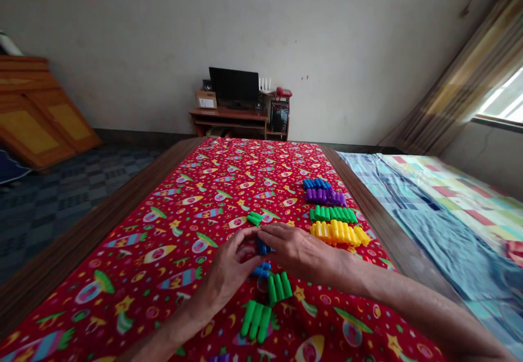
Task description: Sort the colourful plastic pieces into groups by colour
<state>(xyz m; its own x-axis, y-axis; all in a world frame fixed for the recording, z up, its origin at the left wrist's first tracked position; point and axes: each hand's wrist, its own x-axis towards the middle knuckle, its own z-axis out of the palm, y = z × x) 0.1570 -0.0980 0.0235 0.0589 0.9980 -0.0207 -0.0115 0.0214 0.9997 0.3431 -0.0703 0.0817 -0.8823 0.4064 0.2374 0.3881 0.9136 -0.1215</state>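
Blue block [262, 246] up between the two hands, pinched there above the red patterned cloth [229, 187]! Right hand [294, 248] reaches over, fingertips on it; left hand [232, 261] curls in, thumb and fingers narrowed around it. Off to the right lie the yellow row [337, 233], green row [333, 214] and purple row [326, 197]; nearer, a green trio [256, 321]; just beyond the hands, a small green piece [254, 218].

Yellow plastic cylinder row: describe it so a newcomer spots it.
On the red rocket-print cloth, look along the right side. The row of yellow plastic cylinders lies nearer the camera than the long row of green plastic cylinders; it's the only yellow row.
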